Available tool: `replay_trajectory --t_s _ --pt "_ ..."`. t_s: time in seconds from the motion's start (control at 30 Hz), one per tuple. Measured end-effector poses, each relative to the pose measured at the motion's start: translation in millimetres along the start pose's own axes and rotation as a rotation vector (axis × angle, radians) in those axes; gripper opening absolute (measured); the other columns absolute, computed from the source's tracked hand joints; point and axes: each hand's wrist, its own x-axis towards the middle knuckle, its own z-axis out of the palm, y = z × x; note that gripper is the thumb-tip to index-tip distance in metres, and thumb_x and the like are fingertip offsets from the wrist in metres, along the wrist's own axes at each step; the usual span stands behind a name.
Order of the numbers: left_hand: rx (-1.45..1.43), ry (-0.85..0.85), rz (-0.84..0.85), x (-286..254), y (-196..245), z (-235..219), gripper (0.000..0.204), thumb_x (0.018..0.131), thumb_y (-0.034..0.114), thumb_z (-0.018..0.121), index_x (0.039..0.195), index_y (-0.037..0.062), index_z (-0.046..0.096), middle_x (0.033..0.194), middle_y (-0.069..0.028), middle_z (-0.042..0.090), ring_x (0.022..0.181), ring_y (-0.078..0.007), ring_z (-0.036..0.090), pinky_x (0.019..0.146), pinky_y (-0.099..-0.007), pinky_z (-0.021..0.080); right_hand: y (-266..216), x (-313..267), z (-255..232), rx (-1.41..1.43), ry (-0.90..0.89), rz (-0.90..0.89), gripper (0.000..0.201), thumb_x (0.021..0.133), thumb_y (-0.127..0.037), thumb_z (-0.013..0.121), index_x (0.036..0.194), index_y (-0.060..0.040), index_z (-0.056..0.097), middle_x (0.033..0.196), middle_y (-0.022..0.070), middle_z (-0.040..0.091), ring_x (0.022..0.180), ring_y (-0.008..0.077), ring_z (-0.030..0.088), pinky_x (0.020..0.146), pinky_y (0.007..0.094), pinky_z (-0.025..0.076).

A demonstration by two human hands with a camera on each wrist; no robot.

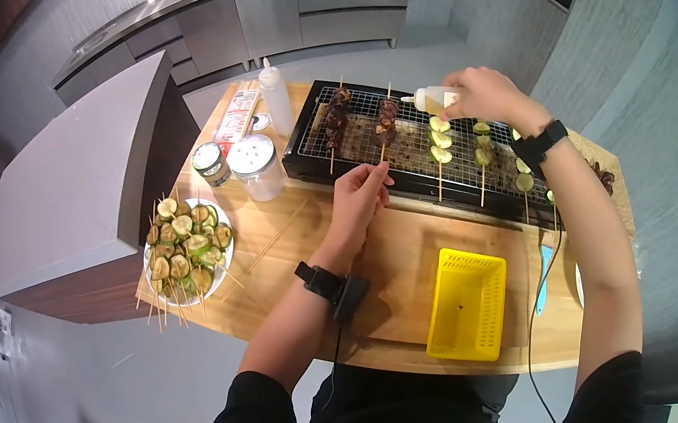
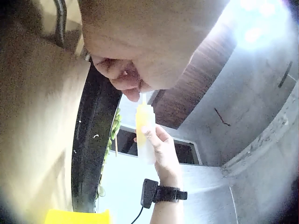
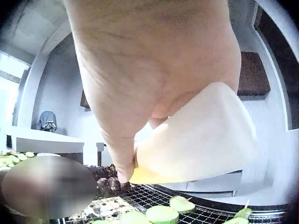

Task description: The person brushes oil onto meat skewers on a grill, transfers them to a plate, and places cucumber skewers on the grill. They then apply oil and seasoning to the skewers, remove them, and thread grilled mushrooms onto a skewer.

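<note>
On the black grill point(image 1: 310, 168) lie two skewers of dark meat and several of green zucchini slices. My left hand point(image 1: 358, 201) pinches the near end of the stick of one meat skewer point(image 1: 385, 118), which rests on the wire mesh. My right hand point(image 1: 488, 93) grips a squeeze bottle point(image 1: 433, 98) of yellow liquid, tipped nearly sideways above the mesh with its nozzle toward that meat. Zucchini slices point(image 1: 441, 139) lie below the bottle. In the right wrist view, the thumb presses the bottle's point(image 3: 201, 140) side, and the palm hides part of it.
A plate point(image 1: 226, 221) heaped with zucchini skewers stands at the left. Near it are a lidded jar point(image 1: 257, 170), a smaller jar point(image 1: 212, 166) and an upright squeeze bottle point(image 1: 275, 104). A yellow basket point(image 1: 469, 302) sits on the cutting board point(image 1: 394, 269), beside a blue-handled tool point(image 1: 544, 277).
</note>
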Motion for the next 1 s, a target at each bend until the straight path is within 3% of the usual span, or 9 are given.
replay_trajectory --t_s 0.37,0.47,0.57,0.77,1.0 --pt "-0.034 -0.071 0.01 -1.4 -1.9 3.3 0.033 0.109 0.031 0.062 0.088 0.0065 0.068 0.067 0.0031 0.057 0.06 -0.0031 0.048 0.054 -0.0199 0.032 4.0 -7.3 -7.5 0.16 -0.001 -0.016 0.05 0.078 -0.034 0.09 0.117 -0.0052 0.077 0.101 0.018 0.079 0.094 0.0326 0.075 0.086 0.0408 0.057" --pt "-0.049 -0.08 0.003 -2.0 -1.7 2.4 0.035 0.11 0.033 0.06 0.088 0.0066 0.068 0.068 0.0026 0.058 0.061 -0.0038 0.05 0.054 -0.0202 0.032 1.8 -9.8 -12.2 0.178 -0.072 -0.027 0.057 0.075 -0.039 0.09 0.117 -0.0045 0.077 0.103 0.0209 0.078 0.098 0.0372 0.075 0.087 0.0428 0.057" --pt "-0.037 -0.073 -0.015 -1.7 -1.9 2.2 0.037 0.11 0.034 0.06 0.088 0.0068 0.068 0.067 0.002 0.058 0.06 -0.0041 0.05 0.053 -0.0208 0.033 2.6 -14.7 -5.8 0.23 -0.073 -0.098 0.053 0.075 -0.038 0.09 0.115 -0.0046 0.077 0.098 0.018 0.079 0.093 0.035 0.075 0.082 0.0422 0.057" --pt "-0.017 -0.057 -0.03 -0.7 -3.2 2.0 0.037 0.109 0.034 0.061 0.084 0.0067 0.067 0.065 0.0015 0.057 0.058 -0.005 0.049 0.052 -0.0214 0.033 -7.7 -17.5 -5.4 0.235 -0.287 -0.175 0.049 0.076 -0.036 0.09 0.112 -0.0058 0.078 0.094 0.0159 0.079 0.089 0.0313 0.075 0.08 0.0406 0.057" --pt "-0.006 -0.034 -0.052 -1.0 -1.2 1.6 0.038 0.107 0.034 0.064 0.082 0.0063 0.067 0.066 0.0022 0.057 0.057 -0.005 0.05 0.052 -0.0209 0.034 -12.8 -5.1 -6.9 0.058 -0.148 -0.064 0.054 0.075 -0.039 0.09 0.117 -0.0068 0.078 0.101 0.0184 0.079 0.098 0.036 0.075 0.086 0.0434 0.057"
